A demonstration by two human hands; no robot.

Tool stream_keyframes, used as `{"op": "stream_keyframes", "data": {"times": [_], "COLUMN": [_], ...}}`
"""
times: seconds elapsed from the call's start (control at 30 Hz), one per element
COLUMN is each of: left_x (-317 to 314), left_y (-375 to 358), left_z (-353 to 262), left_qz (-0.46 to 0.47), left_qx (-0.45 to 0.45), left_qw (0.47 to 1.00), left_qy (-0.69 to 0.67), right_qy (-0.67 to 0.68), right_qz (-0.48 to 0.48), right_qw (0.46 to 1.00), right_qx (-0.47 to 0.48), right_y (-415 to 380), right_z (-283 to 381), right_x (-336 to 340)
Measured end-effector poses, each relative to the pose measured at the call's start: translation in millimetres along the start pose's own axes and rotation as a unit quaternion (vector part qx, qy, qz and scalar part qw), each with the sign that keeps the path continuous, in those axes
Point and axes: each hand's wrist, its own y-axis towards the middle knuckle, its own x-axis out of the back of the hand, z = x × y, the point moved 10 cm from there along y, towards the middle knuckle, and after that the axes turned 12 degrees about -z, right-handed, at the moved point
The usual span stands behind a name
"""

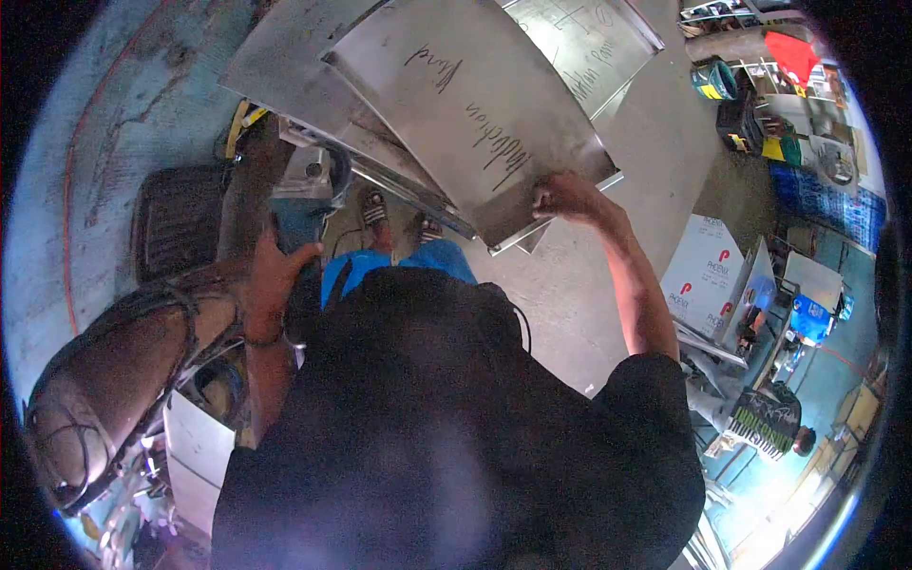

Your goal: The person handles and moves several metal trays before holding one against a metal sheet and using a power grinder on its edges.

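Gripping the near corner of a metal sheet [465, 114], the right hand [562, 198] has its fingers curled shut over the edge; the left hand [275, 275] wraps closed around an angle grinder [306, 195]. The sheet leans just beyond the right fingers, overlapping more sheets [579, 38]. It looks stiff, smooth and sharp-edged, probably awkward rather than heavy, best held at the folded rim. Below the fingers lies a concrete floor [655, 142]; cardboard boxes [708, 275] stand well to their right in a cluttered workshop.
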Motion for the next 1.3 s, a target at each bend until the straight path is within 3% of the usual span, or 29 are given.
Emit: {"op": "stream_keyframes", "data": {"times": [0.07, 0.1, 0.17, 0.3, 0.4, 0.47, 0.57, 0.67, 0.77, 0.87, 1.0, 1.07, 1.17, 1.3], "left_x": [-15, -17, -16, -20, -18, -24, -27, -26, -22, -25, -24, -20, -23, -22], "left_y": [-2, 0, 9, 10, 8, 7, 2, 7, 3, 4, 1, 6, 10, 8], "left_z": [20, 26, 26, 22, 21, 19, 10, 32, 16, 14, 7, 4, 8, 18], "left_qz": [0.078, 0.079, 0.039, 0.044, 0.04, 0.071, 0.078, 0.049, 0.035, 0.052, 0.068, 0.032, 0.052, 0.042], "left_qx": [0.114, 0.111, 0.009, 0.017, 0.04, 0.06, 0.076, 0.045, 0.058, 0.048, 0.084, 0.026, 0.007, 0.037], "left_qw": [0.988, 0.988, 0.999, 0.998, 0.998, 0.996, 0.99, 0.997, 0.997, 0.996, 0.993, 0.998, 0.999, 0.998], "left_qy": [-0.071, -0.07, -0.028, -0.041, 0.019, -0.008, -0.091, -0.041, -0.023, -0.059, -0.055, -0.045, -0.014, -0.003], "right_qy": [-0.112, -0.111, -0.081, -0.088, -0.162, -0.168, -0.268, -0.207, -0.168, -0.239, -0.209, -0.287, -0.25, -0.242], "right_qz": [0.031, 0.028, 0.091, 0.067, -0.01, 0.005, 0.057, 0.004, 0.044, -0.019, -0.043, -0.011, -0.051, -0.067], "right_qw": [0.991, 0.991, 0.992, 0.993, 0.987, 0.982, 0.961, 0.978, 0.984, 0.97, 0.977, 0.957, 0.967, 0.968], "right_qx": [0.072, 0.07, -0.032, -0.044, 0.017, -0.082, -0.039, 0.015, -0.05, 0.022, -0.025, -0.031, -0.02, -0.014], "right_y": [-9, -9, -12, -12, -9, -11, -12, -13, -13, -13, -15, -17, -14, -21], "right_z": [18, 21, 8, 9, 0, 4, 18, 1, -8, 10, -5, -10, -27, -10], "right_x": [-6, -4, -11, 3, 14, 36, 35, 30, 29, 47, 60, 60, 58, 67]}}
